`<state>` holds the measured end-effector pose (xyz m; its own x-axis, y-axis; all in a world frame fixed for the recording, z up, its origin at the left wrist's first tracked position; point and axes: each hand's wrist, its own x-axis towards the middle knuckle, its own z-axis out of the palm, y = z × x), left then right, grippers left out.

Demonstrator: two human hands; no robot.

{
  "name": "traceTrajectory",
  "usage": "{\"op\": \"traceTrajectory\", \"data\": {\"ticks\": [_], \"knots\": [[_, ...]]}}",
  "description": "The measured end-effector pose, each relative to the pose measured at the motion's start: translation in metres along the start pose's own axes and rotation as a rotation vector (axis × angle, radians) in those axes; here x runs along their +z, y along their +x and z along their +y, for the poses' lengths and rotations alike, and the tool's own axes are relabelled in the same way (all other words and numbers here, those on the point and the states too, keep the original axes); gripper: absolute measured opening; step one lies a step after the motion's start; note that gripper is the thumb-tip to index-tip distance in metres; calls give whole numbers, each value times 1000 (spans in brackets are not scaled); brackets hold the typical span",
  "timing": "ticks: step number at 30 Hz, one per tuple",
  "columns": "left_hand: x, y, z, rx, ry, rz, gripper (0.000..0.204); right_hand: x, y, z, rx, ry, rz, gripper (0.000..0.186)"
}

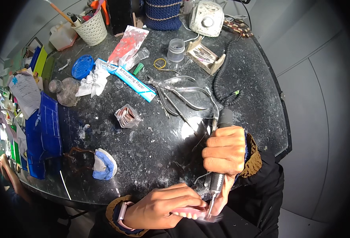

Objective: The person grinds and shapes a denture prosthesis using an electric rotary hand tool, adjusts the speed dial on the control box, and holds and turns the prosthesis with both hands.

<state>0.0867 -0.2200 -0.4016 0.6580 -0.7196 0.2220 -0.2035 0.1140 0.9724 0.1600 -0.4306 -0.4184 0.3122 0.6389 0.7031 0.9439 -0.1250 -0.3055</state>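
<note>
In my left hand [165, 206], near the table's front edge, is a pink denture [190, 213] with a row of whitish teeth along its lower side. My right hand [224, 152] wraps round a black rotary handpiece [217, 182], held upright with its tip down. The metal bur [211, 205] meets the denture's right end, where a whitish blur hides the exact contact. A coiled black cord [218, 79] runs up from the handpiece. Left of my hands lies a blue and white dental cast [104, 164].
Several metal pliers [177, 93] lie beyond my right hand. A blue paper box [135, 84], a small clear cup [127, 116] of reddish pieces and a white control unit [207, 20] stand farther back. Blue bins [50, 123] line the left edge; another person's arm [10, 174] shows there.
</note>
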Motion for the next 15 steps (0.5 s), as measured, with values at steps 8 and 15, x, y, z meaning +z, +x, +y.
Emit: {"op": "traceTrajectory", "data": {"ticks": [8, 15], "knots": [[0, -4, -2, -35, 82, -24, 24, 4, 5, -1, 27, 33, 33, 78], [0, -7, -3, -48, 148, -57, 19, 11, 5, -2, 13, 10, 61, 78]]}}
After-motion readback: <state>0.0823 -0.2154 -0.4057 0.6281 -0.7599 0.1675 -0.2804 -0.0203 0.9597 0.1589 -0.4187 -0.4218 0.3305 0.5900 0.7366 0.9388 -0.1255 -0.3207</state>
